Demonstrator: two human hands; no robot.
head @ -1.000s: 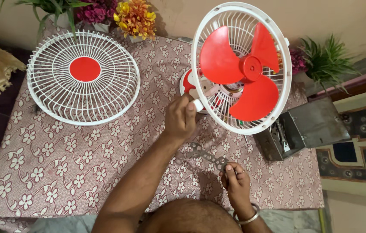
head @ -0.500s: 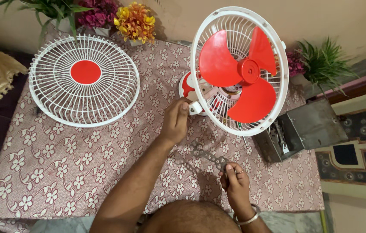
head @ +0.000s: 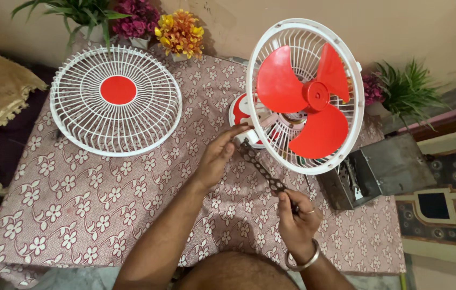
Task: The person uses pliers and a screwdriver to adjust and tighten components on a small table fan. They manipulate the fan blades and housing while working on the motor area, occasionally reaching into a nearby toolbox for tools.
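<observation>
Surface (head: pixel 93 215) under a floral pink cloth, plain wall beyond, potted flowers (head: pixel 179 32) along the far edge. Fan (head: pixel 303 96), white rear cage and red blades, stands far right of centre. Detached front grille (head: pixel 115 99), white with a red hub, lies flat far left. Grey metal box (head: pixel 384 172) sits on the right. My left hand (head: pixel 220 156) pinches the far end of a dark flat tool (head: pixel 263 172) near the fan's base; my right hand (head: pixel 295 217) grips its near end.
</observation>
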